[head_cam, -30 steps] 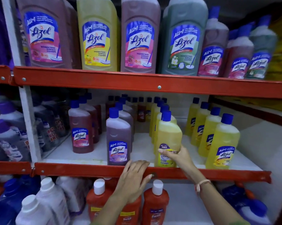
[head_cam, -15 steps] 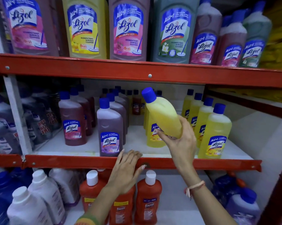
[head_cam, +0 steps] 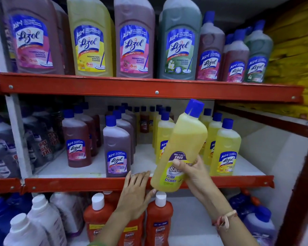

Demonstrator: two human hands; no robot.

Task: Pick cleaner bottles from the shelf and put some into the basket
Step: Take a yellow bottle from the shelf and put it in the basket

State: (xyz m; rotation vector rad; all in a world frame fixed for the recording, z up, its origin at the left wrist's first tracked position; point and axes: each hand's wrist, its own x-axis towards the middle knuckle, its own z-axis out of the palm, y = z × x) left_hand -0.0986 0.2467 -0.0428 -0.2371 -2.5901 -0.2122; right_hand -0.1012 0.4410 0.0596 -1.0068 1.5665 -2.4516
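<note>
My right hand (head_cam: 194, 172) grips a yellow floor cleaner bottle (head_cam: 183, 142) with a blue cap by its lower label. The bottle hangs in front of the middle shelf, tilted with its cap up and to the right. My left hand (head_cam: 136, 190) lies flat with fingers spread on the red front rail of the middle shelf (head_cam: 78, 183), just left of the bottle's base. More yellow bottles (head_cam: 224, 148) stand on the shelf behind, with purple (head_cam: 117, 150) and maroon (head_cam: 77, 141) ones to the left. No basket is in view.
Large Lizol bottles (head_cam: 133, 39) fill the top shelf above a red rail (head_cam: 149, 89). Orange bottles with white caps (head_cam: 159, 221) and white jugs (head_cam: 41, 221) stand on the bottom shelf. A red upright post (head_cam: 302, 183) bounds the rack on the right.
My right hand took the yellow bottle off the middle shelf, lifted it out in front and turned its label toward me. My left hand stayed on the rail.
</note>
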